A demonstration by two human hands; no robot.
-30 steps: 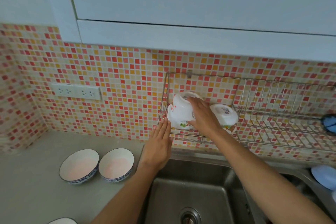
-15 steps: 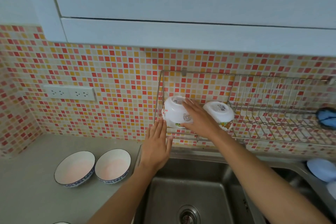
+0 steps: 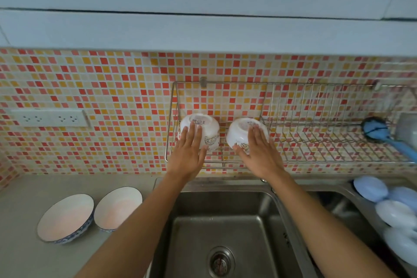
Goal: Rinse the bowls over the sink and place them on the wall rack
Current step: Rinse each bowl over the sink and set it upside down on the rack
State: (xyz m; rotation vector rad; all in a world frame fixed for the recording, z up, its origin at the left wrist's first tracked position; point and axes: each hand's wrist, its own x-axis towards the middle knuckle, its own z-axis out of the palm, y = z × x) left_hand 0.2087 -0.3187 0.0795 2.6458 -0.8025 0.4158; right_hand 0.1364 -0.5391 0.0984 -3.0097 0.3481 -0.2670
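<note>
Two small white printed bowls stand upside down at the left end of the wire wall rack (image 3: 316, 142). My left hand (image 3: 188, 153) lies with straight fingers on the left bowl (image 3: 209, 130). My right hand (image 3: 259, 151) lies the same way on the right bowl (image 3: 237, 133). Below them is the steel sink (image 3: 225, 232). Two blue-rimmed bowls, one (image 3: 65, 219) left of the other (image 3: 117, 207), sit upright on the counter to the sink's left.
A blue dish brush (image 3: 381, 131) lies at the rack's right end. Pale blue and white dishes (image 3: 392, 210) are stacked right of the sink. A wall socket strip (image 3: 49, 117) is at the left. White cabinets overhang the tiled wall.
My right hand left the left bowl and moved onto the right bowl. My left hand rose from the sink's edge onto the left bowl, which now stands fully inverted.
</note>
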